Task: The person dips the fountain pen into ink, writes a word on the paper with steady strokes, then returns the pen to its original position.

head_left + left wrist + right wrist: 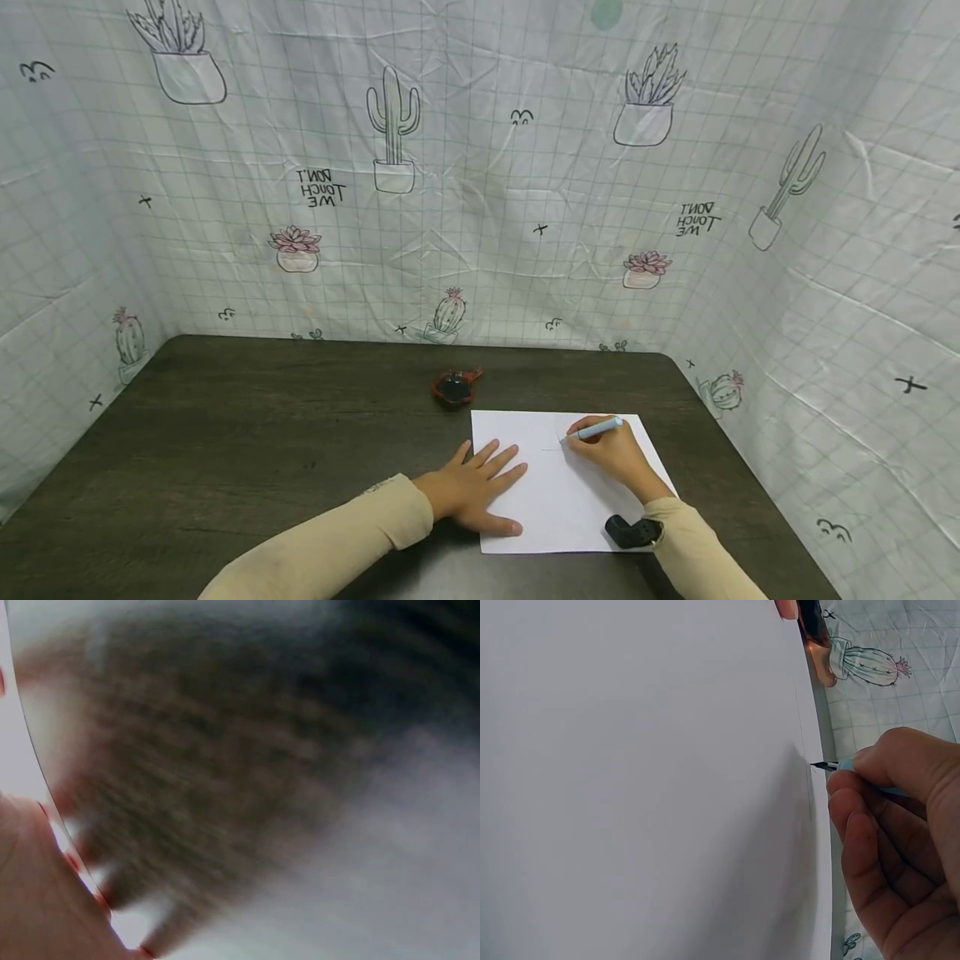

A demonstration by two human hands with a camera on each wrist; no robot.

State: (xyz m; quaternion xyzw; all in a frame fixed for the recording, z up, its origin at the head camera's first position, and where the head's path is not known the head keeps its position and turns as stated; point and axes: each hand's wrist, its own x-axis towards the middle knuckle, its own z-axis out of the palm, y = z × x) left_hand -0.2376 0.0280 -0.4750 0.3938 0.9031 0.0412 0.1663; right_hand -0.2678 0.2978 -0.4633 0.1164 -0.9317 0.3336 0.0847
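A white sheet of paper [551, 504] lies on the dark table toward the right. My right hand [611, 454] pinches a light blue pen [603, 427] between thumb and fingers, its tip at the paper's upper part. In the right wrist view, the pen's dark nib [823, 765] meets the sheet beside a thin drawn line [801, 720]. Fingers spread, my left hand [476, 492] rests flat across the sheet's left edge. The left wrist view is mostly blurred and shows part of that hand [45, 900] at its lower left.
Beyond the paper's upper left corner sits a small round black object with red edging [454, 387]. A black device [630, 532] is strapped at the right wrist, over the sheet's lower right. White cloth with cactus prints [465, 233] hangs around the dark wooden table [247, 433].
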